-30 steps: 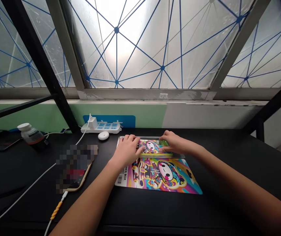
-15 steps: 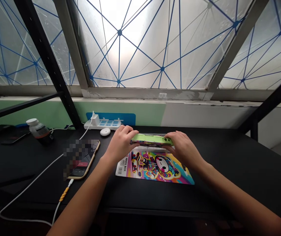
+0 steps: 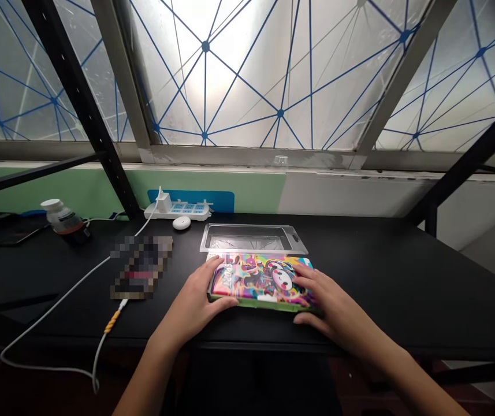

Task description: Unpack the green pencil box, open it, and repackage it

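A pencil box point(image 3: 251, 280) with a colourful cartoon print and a green front edge lies flat on the black desk. My left hand point(image 3: 201, 294) grips its left end, fingers along the side and thumb at the front edge. At the right end, my right hand point(image 3: 323, 294) holds it with fingers over the top and thumb by the front edge. Just behind the box lies a clear plastic tray point(image 3: 253, 238), hollow side up. The printed card seen earlier is mostly or wholly hidden by the box.
A phone point(image 3: 143, 268), partly pixelated, lies to the left with a white cable point(image 3: 52, 315). Behind stand a power strip point(image 3: 178, 210), a round white case point(image 3: 181, 223) and a bottle point(image 3: 66, 219). Black metal posts point(image 3: 82, 110) rise at both sides before the window.
Both hands have brought the pencil box down and toward me, turning its printed face up. It now covers the card's place. The clear tray behind has come into full view.
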`<move>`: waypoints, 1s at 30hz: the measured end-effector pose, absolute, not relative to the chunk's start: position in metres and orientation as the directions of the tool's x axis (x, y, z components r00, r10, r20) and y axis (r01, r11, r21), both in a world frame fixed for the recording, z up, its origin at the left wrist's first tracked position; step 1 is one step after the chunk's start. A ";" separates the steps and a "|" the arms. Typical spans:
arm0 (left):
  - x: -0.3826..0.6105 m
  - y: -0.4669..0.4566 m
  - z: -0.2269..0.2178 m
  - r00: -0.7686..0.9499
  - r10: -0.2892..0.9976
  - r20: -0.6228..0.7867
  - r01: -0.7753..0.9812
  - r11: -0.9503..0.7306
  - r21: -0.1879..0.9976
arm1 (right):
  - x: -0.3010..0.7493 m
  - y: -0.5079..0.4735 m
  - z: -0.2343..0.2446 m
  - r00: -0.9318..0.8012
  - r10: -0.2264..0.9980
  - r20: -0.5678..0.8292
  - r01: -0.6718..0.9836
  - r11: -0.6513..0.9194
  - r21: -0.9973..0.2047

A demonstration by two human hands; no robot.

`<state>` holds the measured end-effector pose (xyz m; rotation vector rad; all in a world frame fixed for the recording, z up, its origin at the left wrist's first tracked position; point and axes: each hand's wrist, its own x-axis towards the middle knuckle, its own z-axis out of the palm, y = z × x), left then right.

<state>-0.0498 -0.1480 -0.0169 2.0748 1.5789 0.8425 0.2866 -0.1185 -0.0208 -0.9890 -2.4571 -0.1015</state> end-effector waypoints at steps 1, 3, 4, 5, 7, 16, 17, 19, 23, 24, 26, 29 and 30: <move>-0.050 -0.148 -0.016 0.176 0.966 0.188 0.712 -0.257 0.653 | 0.289 -0.117 -0.020 -0.609 0.680 0.408 0.682 0.712 -0.169; -0.050 -0.147 -0.015 0.168 0.973 0.159 0.704 -0.231 0.671 | 0.293 -0.115 -0.014 -0.589 0.751 0.299 0.694 0.659 -0.289; -0.049 -0.146 -0.016 0.160 0.975 0.153 0.699 -0.221 0.680 | 0.294 -0.113 -0.010 -0.581 0.773 0.254 0.691 0.634 -0.346; -0.048 -0.146 -0.016 0.145 0.978 0.150 0.693 -0.209 0.690 | 0.296 -0.112 -0.005 -0.576 0.789 0.215 0.684 0.609 -0.401; -0.046 -0.147 -0.016 0.111 0.983 0.148 0.686 -0.184 0.704 | 0.296 -0.105 0.008 -0.570 0.808 0.150 0.663 0.560 -0.496; -0.043 -0.150 -0.014 0.060 0.993 0.100 0.714 -0.113 0.691 | 0.287 -0.063 0.020 -0.161 0.949 0.272 0.637 0.310 -0.705; -0.043 -0.150 -0.014 0.055 0.993 0.103 0.718 -0.111 0.687 | 0.288 -0.066 0.015 -0.157 0.943 0.293 0.645 0.322 -0.693; -0.045 -0.148 -0.014 0.046 0.992 0.116 0.730 -0.113 0.675 | 0.295 -0.076 0.007 -0.241 0.921 0.307 0.637 0.389 -0.666; -0.047 -0.144 -0.016 0.039 0.989 0.144 0.751 -0.124 0.649 | 0.312 -0.096 -0.005 -0.466 0.843 0.268 0.591 0.523 -0.615; -0.048 -0.143 -0.016 0.041 0.988 0.148 0.753 -0.127 0.645 | 0.315 -0.100 -0.008 -0.473 0.842 0.259 0.608 0.525 -0.596; -0.049 -0.142 -0.018 0.061 0.983 0.171 0.758 -0.157 0.633 | 0.315 -0.103 -0.011 -0.446 0.854 0.269 0.655 0.516 -0.552; -0.049 -0.141 -0.021 0.113 0.965 0.238 0.764 -0.237 0.600 | 0.307 -0.101 -0.009 -0.350 0.893 0.284 0.714 0.451 -0.536; -0.049 -0.141 -0.022 0.126 0.961 0.247 0.768 -0.252 0.589 | 0.304 -0.099 -0.007 -0.314 0.914 0.259 0.736 0.406 -0.542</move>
